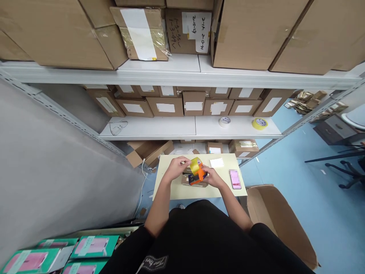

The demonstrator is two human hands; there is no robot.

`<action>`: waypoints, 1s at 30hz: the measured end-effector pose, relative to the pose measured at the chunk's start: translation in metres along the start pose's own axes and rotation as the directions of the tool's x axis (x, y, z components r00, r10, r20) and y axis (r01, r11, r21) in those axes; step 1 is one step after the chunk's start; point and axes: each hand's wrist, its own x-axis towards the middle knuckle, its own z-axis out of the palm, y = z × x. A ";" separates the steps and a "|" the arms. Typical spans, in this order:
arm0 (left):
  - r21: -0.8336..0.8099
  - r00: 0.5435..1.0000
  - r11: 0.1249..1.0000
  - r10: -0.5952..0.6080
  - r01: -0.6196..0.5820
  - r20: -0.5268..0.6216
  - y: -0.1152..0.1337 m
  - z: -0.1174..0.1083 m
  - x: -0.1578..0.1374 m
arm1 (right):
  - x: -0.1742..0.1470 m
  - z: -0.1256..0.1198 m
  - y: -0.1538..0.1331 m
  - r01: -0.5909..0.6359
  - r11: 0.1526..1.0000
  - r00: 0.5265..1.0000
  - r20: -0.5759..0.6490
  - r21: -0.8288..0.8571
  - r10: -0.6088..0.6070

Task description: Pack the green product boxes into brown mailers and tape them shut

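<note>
My right hand (pixel 213 178) grips an orange and dark tape dispenser (pixel 200 174) loaded with a roll of yellowish clear tape (pixel 195 166). On the roll's other side, my left hand (pixel 179 167) has its thumb and fingertips pinched together at the tape's edge; the strip itself is too fine to make out. Below the dispenser lies a small cardboard box (pixel 203 185), partly hidden by it, on the pale yellow table (pixel 173 193).
A white paper (pixel 216 163) and a phone (pixel 235 179) lie at the table's right. Shelves (pixel 159 127) ahead hold boxes, a white tape roll (pixel 224 121), a yellow tape roll (pixel 259 123) and glasses (pixel 117 128). A large open carton (pixel 279 217) stands right; green packages (pixel 94 245) sit lower left.
</note>
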 end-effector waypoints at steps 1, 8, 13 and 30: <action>-0.037 1.000 0.999 -0.015 0.015 0.003 -0.002 0.000 0.000 | -0.001 0.000 0.000 -0.009 1.000 1.000 0.005 0.010 0.009; -0.124 0.997 0.989 -0.080 0.078 -0.004 -0.006 0.004 -0.002 | -0.007 0.002 0.003 -0.084 0.996 0.995 0.054 0.009 0.083; -0.074 0.981 0.994 -0.093 0.081 -0.173 -0.006 0.009 -0.005 | -0.011 0.004 0.003 -0.080 0.983 0.995 0.047 -0.164 0.089; 0.168 0.933 0.984 0.110 -0.054 -0.342 0.013 0.006 -0.018 | -0.023 -0.003 0.032 -0.290 0.931 0.956 -0.110 -0.221 0.272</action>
